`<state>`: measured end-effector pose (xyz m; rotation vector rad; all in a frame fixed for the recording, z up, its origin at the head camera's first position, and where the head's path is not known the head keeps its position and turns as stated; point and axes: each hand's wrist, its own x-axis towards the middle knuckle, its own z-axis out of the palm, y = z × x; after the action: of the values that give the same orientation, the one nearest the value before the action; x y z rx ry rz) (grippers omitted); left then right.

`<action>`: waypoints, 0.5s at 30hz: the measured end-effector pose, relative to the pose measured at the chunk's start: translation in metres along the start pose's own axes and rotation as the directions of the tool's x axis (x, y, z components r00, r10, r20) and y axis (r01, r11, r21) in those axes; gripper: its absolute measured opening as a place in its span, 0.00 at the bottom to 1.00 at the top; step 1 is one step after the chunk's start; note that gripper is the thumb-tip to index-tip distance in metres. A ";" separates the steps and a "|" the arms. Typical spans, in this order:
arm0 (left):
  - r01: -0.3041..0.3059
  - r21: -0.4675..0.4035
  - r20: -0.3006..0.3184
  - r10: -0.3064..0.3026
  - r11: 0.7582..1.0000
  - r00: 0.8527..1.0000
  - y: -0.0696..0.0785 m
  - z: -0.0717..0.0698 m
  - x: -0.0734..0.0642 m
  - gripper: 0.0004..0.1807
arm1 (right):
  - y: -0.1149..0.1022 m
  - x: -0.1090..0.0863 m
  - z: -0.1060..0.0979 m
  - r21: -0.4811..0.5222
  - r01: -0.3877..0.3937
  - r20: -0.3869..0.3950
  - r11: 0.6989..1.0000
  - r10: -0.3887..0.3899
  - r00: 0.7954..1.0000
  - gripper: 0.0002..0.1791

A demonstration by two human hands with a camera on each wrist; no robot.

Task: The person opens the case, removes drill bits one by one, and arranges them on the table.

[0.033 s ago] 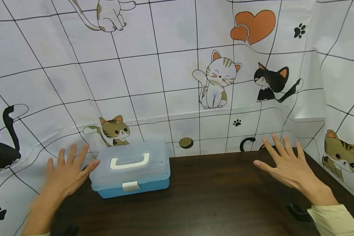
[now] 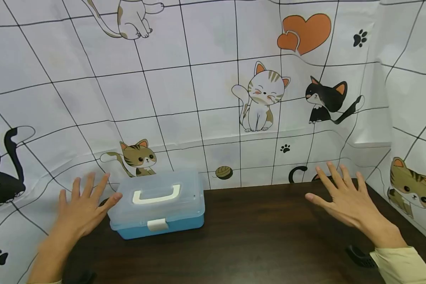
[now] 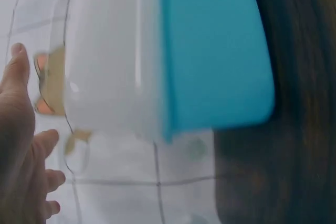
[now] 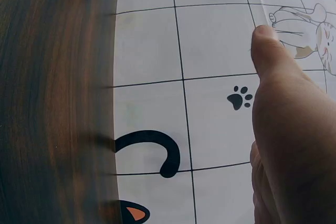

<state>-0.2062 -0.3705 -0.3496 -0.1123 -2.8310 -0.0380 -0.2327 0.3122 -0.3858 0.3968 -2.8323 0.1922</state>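
A plastic storage box point(image 2: 157, 205) stands on the dark wooden table, left of the middle. Its lid is clear and closed, with a white handle point(image 2: 156, 194) on top and a white latch point(image 2: 157, 225) in front; the base is blue. My left hand point(image 2: 81, 211) is spread just left of the box, its thumb near the lid's left edge in the head view. In the left wrist view a gap shows between the fingers point(image 3: 39, 145) and the box point(image 3: 220, 51). Far to the right, my right hand point(image 2: 348, 201) is spread above the table, holding nothing.
Behind and at both sides hangs a white grid-patterned cloth point(image 2: 213, 90) printed with cats, paws and hearts. The dark wooden table point(image 2: 255, 236) runs across the front. A black object point(image 2: 360, 256) lies below the right wrist.
My left hand has shifted very slightly to the right, toward the box. The right hand and the box look unmoved.
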 end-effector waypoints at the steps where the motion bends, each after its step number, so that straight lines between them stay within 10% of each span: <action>1: -0.005 0.002 -0.002 0.005 1.000 1.000 0.001 0.000 -0.001 0.49 | 0.000 0.000 0.000 0.001 0.002 0.001 1.000 -0.002 1.000 0.53; 15: -0.137 -0.149 0.019 0.142 0.979 0.990 0.017 0.009 0.000 0.46 | -0.011 0.000 0.001 0.020 0.031 -0.021 0.999 -0.030 0.999 0.53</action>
<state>-0.2072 -0.3531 -0.3576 -0.3464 -2.8389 -0.2164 -0.2302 0.3015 -0.3860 0.4396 -2.8047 0.2174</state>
